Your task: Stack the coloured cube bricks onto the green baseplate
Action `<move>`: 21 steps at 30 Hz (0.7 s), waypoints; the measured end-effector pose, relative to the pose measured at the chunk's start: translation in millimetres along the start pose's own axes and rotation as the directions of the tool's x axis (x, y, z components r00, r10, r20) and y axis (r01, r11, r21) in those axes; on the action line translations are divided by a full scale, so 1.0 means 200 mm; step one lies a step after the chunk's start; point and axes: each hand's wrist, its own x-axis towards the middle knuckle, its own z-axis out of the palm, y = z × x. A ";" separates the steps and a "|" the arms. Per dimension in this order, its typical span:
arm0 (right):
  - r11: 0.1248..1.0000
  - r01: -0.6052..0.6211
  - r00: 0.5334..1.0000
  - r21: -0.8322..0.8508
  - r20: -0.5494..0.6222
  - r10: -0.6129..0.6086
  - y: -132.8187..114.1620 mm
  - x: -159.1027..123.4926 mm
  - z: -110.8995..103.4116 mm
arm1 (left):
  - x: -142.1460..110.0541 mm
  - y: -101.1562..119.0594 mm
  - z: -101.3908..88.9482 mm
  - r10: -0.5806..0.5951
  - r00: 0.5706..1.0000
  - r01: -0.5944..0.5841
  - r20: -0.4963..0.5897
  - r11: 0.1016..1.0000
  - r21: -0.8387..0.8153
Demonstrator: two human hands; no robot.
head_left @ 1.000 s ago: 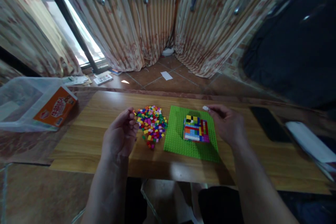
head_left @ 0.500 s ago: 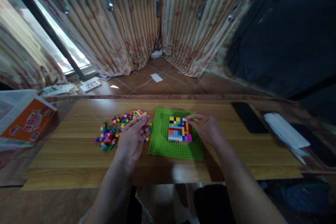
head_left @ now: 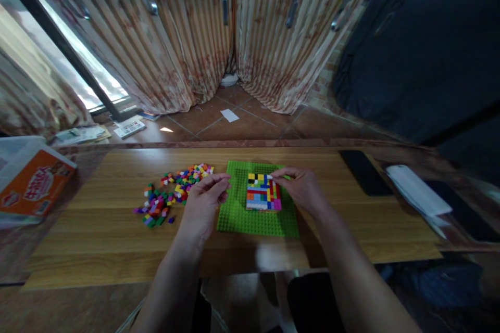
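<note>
Tabletop [head_left: 97, 239] bears block [head_left: 262, 197], R hand [head_left: 303, 189] pinching white brick [head_left: 270, 177] at its far-R corner, prob. for control; L hand [head_left: 203, 205] loosely curled, contents unclear.

Orange label [head_left: 38, 186] on plastic box [head_left: 19, 150], left: big white Chinese characters, first looks like 牛, last 人; middle ones and small print blurred. White booklet [head_left: 130, 128] on floor [head_left: 255, 117]: dark print, unreadable.

Bare hands, two: left hand [head_left: 205, 202], right hand [head_left: 301, 188]. At right fingertips: one small white plastic brick [head_left: 270, 177]. Between hands: one green square plastic baseplate [head_left: 234, 219], one multicoloured plastic brick block [head_left: 258, 197]. Left of left hand: loose multicoloured plastic bricks [head_left: 158, 205], too crowded to count.
</note>
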 end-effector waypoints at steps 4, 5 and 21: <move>1.000 -0.010 1.000 0.014 -0.001 0.010 0.02 0.00 0.00 | -0.01 -0.01 0.01 -0.004 1.000 0.004 -0.002 0.998 0.059; 1.000 -0.017 1.000 0.016 0.002 0.017 0.02 0.01 0.00 | -0.01 -0.01 0.01 -0.007 1.000 0.007 0.003 0.998 0.069; 0.937 0.026 0.966 0.347 -0.251 0.066 -0.03 0.04 -0.06 | 0.02 0.02 -0.06 0.077 0.995 -0.073 -0.071 0.996 0.049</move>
